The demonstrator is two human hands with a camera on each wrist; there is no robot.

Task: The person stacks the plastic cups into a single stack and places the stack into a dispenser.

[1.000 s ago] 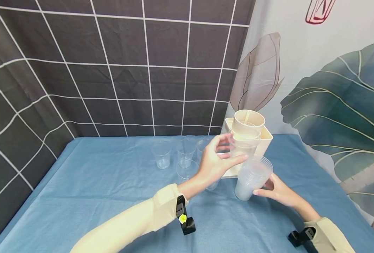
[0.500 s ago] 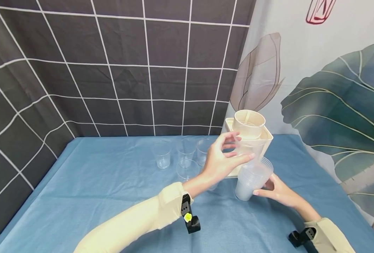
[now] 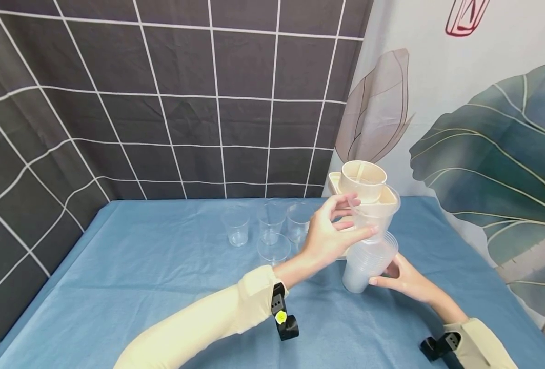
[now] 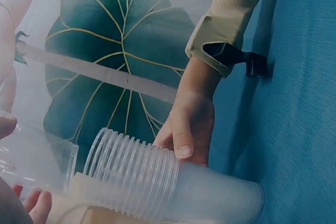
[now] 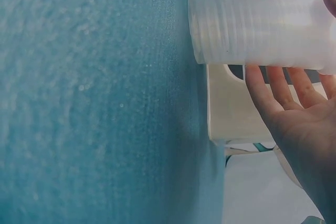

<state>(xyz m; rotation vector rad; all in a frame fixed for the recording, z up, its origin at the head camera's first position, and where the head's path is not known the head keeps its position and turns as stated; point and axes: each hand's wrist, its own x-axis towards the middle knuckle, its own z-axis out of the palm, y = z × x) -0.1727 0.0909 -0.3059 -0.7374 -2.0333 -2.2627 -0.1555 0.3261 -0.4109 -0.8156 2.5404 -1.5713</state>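
My left hand (image 3: 325,236) holds a clear plastic cup (image 3: 377,218), thumb on its near side and fingers on the far side. The cup is upright, rim up, just above a tall stack of nested clear cups (image 3: 366,264). A narrow gap shows between the cup's base and the top rim of the stack (image 4: 136,177) in the left wrist view. The stack stands on the blue cloth. Around its right side, my right hand (image 3: 408,279) grips it with thumb and fingers; the right wrist view shows those fingers (image 5: 286,90) along the stack's side.
Behind the hands stands a cream-coloured holder (image 3: 362,179) with a round open top. Several separate clear cups stand to the left, among them one cup (image 3: 237,225) at the far left. A blue cloth (image 3: 161,266) covers the table; a dark grid curtain (image 3: 184,118) hangs behind.
My left hand has moved to the right with the clear cup, from in front of the cream holder to over the stack. The right hand and the stack have stayed put.
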